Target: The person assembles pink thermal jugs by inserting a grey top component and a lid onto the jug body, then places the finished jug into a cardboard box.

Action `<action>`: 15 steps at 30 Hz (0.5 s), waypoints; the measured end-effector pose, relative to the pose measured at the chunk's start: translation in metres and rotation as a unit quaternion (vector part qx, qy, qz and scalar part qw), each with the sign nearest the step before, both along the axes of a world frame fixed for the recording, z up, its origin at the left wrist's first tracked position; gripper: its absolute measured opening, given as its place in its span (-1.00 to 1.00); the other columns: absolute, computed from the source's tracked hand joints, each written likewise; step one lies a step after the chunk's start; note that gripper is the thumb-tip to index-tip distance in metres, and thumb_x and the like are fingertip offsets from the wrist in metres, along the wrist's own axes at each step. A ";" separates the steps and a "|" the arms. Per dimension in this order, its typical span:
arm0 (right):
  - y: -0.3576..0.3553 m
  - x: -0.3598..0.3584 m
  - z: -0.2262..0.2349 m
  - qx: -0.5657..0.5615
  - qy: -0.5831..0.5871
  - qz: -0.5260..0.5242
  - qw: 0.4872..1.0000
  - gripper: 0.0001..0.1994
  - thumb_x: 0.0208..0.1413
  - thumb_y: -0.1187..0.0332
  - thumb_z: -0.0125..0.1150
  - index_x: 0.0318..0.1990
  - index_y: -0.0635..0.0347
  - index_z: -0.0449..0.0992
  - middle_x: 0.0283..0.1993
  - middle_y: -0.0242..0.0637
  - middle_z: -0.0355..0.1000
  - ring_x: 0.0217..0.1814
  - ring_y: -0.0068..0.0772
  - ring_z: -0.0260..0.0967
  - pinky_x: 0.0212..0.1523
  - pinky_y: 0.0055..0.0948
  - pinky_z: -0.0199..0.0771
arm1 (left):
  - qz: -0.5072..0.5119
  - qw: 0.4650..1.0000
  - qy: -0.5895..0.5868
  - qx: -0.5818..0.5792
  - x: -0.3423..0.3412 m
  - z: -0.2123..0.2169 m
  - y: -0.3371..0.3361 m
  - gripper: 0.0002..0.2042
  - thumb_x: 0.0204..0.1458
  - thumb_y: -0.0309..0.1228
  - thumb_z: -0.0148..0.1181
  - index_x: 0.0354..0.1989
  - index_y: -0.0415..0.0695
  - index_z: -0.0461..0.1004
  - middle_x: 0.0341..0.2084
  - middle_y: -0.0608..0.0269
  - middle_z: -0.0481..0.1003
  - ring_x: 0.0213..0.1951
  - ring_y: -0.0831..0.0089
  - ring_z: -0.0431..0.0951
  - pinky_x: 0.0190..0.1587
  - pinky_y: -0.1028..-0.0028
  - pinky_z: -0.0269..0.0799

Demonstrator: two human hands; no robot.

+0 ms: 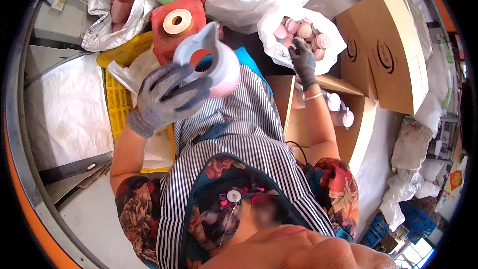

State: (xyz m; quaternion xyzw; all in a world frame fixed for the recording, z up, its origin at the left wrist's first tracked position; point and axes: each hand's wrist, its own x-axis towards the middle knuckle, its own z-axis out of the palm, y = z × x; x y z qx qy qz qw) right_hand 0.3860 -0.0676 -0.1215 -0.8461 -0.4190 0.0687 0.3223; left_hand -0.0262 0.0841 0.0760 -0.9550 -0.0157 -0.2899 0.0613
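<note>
A pink pitcher (230,72) with a grey rim and pointed spout is tilted so its round opening shows. My left hand (172,92), in a grey knit glove, grips it from the left side. Further right, my right hand (303,65), in a darker glove, reaches over the near edge of a white plastic bag (271,17). Its fingers look apart, close to the pink lids (304,30) heaped inside. Whether a fingertip touches a lid is hard to make out.
An open cardboard box (366,129) with several pink and white pitchers stands below my right forearm, its tall flap (398,55) raised. A cream ring (177,22) rests on a red stand (162,40). Yellow crate (117,112) sits left; another bag (97,25) holds pink pieces.
</note>
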 end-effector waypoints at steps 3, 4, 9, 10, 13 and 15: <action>0.008 0.065 -0.045 -0.141 -0.049 -0.033 0.988 -0.56 0.11 0.06 0.24 0.06 0.11 0.52 0.01 0.08 0.53 0.04 0.16 0.51 0.08 0.04 0.48 | 0.019 0.999 0.047 -0.015 -0.010 0.009 -0.006 -0.58 -0.08 -0.26 0.40 0.04 0.20 0.66 0.20 0.33 0.45 0.20 0.16 0.46 0.21 0.07 0.43; 0.017 0.086 -0.053 -0.146 -0.064 0.014 0.987 -0.56 0.12 0.04 0.21 0.06 0.10 0.52 0.01 0.08 0.53 0.05 0.16 0.50 0.08 0.05 0.48 | 0.032 0.992 0.092 -0.079 -0.013 0.019 -0.007 -0.57 -0.08 -0.27 0.39 0.06 0.20 0.65 0.20 0.33 0.44 0.21 0.16 0.45 0.21 0.07 0.43; 0.094 0.109 -0.090 -0.118 -0.159 0.177 0.964 -0.39 0.01 0.03 0.33 0.18 0.14 0.43 0.19 0.07 0.43 0.25 0.11 0.38 0.17 0.00 0.47 | 0.108 0.934 0.193 -0.282 -0.024 0.030 -0.030 -0.37 -0.30 -0.23 0.53 0.09 -0.06 0.60 0.26 -0.01 0.38 0.32 -0.17 0.33 0.32 -0.06 0.31; 0.108 0.104 -0.098 -0.200 -0.185 0.162 0.948 -0.28 -0.06 0.04 0.41 0.25 0.18 0.37 0.30 -0.01 0.32 0.33 0.09 0.29 0.23 0.04 0.42 | 0.081 0.927 0.121 -0.346 -0.023 0.023 -0.036 -0.27 -0.30 -0.26 0.59 0.16 -0.21 0.51 0.27 -0.21 0.33 0.32 -0.31 0.29 0.35 -0.07 0.26; 0.132 0.092 -0.120 -0.344 -0.165 0.068 0.922 -0.34 0.09 0.07 0.22 0.33 0.17 0.32 0.41 -0.10 0.20 0.46 -0.01 0.14 0.25 0.12 0.37 | 0.217 0.926 -0.015 -0.310 -0.010 -0.020 -0.056 -0.24 -0.16 -0.31 0.55 0.26 -0.27 0.38 0.26 -0.28 0.31 0.35 -0.31 0.26 0.37 -0.06 0.23; 0.131 0.093 -0.127 -0.369 -0.183 0.119 0.904 -0.32 0.14 0.15 0.11 0.38 0.27 0.17 0.36 0.11 0.25 0.48 0.16 0.15 0.27 0.14 0.37 | 0.267 0.904 -0.118 -0.313 -0.002 -0.049 -0.064 -0.34 -0.04 -0.36 0.48 0.22 -0.32 0.33 0.17 -0.24 0.37 0.22 -0.18 0.38 0.26 0.00 0.33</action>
